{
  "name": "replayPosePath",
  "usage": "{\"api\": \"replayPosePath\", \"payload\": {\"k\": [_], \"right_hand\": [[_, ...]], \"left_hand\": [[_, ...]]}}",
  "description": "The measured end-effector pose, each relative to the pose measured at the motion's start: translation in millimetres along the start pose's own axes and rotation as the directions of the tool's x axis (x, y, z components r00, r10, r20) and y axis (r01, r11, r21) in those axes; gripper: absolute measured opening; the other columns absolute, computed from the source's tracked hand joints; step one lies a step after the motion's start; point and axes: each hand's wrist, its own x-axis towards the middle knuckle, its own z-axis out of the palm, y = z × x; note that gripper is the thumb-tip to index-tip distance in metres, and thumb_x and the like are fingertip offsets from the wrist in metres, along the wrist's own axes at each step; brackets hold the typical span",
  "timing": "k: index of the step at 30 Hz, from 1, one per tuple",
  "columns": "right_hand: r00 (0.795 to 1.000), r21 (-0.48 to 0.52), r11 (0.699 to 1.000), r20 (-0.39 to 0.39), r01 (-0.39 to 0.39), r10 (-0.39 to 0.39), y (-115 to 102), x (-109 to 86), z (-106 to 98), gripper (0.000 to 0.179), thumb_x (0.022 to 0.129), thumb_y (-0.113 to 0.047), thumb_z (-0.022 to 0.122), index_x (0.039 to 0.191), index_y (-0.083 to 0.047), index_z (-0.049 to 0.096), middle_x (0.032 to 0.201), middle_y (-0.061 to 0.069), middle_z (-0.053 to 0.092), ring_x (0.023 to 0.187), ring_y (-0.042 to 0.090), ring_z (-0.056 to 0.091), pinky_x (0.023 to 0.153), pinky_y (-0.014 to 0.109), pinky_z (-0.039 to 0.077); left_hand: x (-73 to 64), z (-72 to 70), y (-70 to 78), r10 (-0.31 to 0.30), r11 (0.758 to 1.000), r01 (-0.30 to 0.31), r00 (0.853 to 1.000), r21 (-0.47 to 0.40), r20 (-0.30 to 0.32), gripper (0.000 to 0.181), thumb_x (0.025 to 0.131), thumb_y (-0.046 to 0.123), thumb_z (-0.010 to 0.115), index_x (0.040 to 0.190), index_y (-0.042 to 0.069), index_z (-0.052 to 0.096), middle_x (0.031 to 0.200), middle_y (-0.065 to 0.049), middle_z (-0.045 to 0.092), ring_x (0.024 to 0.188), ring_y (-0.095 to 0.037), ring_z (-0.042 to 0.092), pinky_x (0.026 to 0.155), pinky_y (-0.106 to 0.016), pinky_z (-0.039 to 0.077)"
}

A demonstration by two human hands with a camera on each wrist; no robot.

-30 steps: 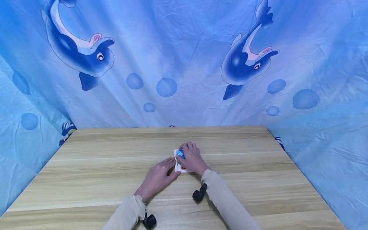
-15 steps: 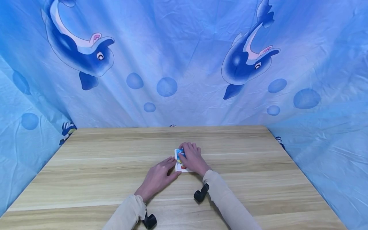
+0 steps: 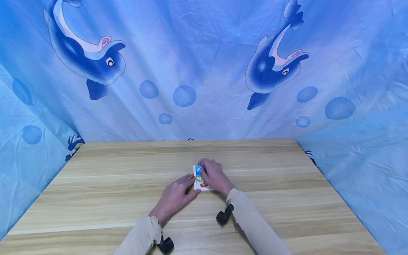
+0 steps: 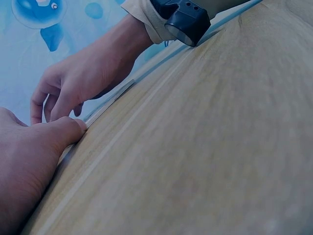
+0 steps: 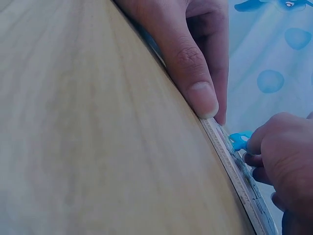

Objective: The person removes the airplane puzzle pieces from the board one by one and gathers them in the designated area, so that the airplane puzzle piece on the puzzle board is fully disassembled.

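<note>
A small flat puzzle board (image 3: 196, 186) with a white border and a colourful picture lies on the table. My left hand (image 3: 175, 196) rests at its near left corner, fingers along the left edge and thumb (image 5: 203, 98) pressed against the front edge. Over the board's right part, my right hand (image 3: 215, 177) bends down and covers much of the picture. In the right wrist view, its fingertips pinch a small blue puzzle piece (image 5: 239, 141) close above the board. The left wrist view shows the right hand (image 4: 83, 73) beyond the left thumb, with the board edge-on.
Both hands work in the middle of a wood-grain table (image 3: 111, 198). A blue curtain (image 3: 204, 71) printed with dolphins and bubbles hangs behind and at both sides. Black wrist cameras (image 3: 223, 216) sit under both beige sleeves (image 3: 255, 223).
My right wrist has shifted slightly rightwards, and the right thumb has drawn off the picture's left part, showing more yellow and red. The left hand and the board have hardly moved.
</note>
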Motion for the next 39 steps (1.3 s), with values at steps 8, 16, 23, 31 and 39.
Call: {"api": "replayPosePath", "payload": {"k": [8, 16, 23, 31, 39], "right_hand": [[0.999, 0.081, 0.997, -0.031, -0.019, 0.021, 3, -3.5, -2, 0.026, 0.106, -0.013, 0.058, 0.131, -0.006, 0.060, 0.102, 0.001, 0.059, 0.100, 0.021, 0.051, 0.093, 0.043, 0.042], [0.997, 0.130, 0.991, -0.069, -0.029, 0.038, 8, -9.1, -6, 0.025, 0.105, -0.009, 0.058, 0.130, -0.005, 0.060, 0.099, 0.001, 0.056, 0.094, 0.019, 0.050, 0.080, 0.034, 0.048], [0.994, 0.142, 0.990, -0.105, -0.027, 0.042, 16, -16.4, -14, 0.026, 0.105, -0.009, 0.059, 0.130, -0.005, 0.060, 0.100, 0.001, 0.056, 0.096, 0.019, 0.051, 0.082, 0.036, 0.049], [0.988, 0.150, 0.988, -0.138, -0.045, 0.066, 27, -25.8, -26, 0.024, 0.104, -0.006, 0.060, 0.128, -0.004, 0.062, 0.099, 0.002, 0.055, 0.095, 0.020, 0.051, 0.082, 0.038, 0.048], [0.984, 0.113, 0.991, -0.158, -0.070, 0.088, 40, -35.7, -35, 0.025, 0.102, -0.005, 0.061, 0.127, -0.004, 0.062, 0.100, 0.003, 0.056, 0.098, 0.021, 0.052, 0.084, 0.039, 0.050]], "left_hand": [[0.8, 0.2, 0.6, 0.020, 1.000, -0.020, 1.000, -0.004, -0.017, 0.053, 0.096, 0.041, 0.073, 0.132, 0.003, 0.070, 0.140, -0.016, 0.063, 0.130, -0.032, 0.060, 0.102, -0.049, 0.052], [1.1, 0.1, 0.6, 0.015, 1.000, -0.015, 1.000, -0.006, -0.013, 0.053, 0.096, 0.042, 0.073, 0.133, 0.004, 0.070, 0.140, -0.016, 0.063, 0.130, -0.033, 0.060, 0.102, -0.049, 0.052], [1.3, 0.3, 1.5, -0.005, 1.000, 0.005, 1.000, -0.005, -0.006, 0.055, 0.096, 0.043, 0.073, 0.134, 0.004, 0.069, 0.141, -0.016, 0.063, 0.130, -0.033, 0.060, 0.101, -0.050, 0.053], [1.3, 0.3, 2.0, -0.031, 0.999, 0.031, 1.000, -0.013, 0.005, 0.058, 0.095, 0.046, 0.072, 0.135, 0.005, 0.068, 0.143, -0.015, 0.061, 0.132, -0.033, 0.058, 0.102, -0.051, 0.052], [0.0, -2.1, 3.4, -0.068, 0.997, 0.069, 0.997, -0.018, 0.036, 0.059, 0.096, 0.048, 0.071, 0.137, 0.006, 0.067, 0.145, -0.013, 0.060, 0.135, -0.032, 0.056, 0.105, -0.051, 0.050]]}}
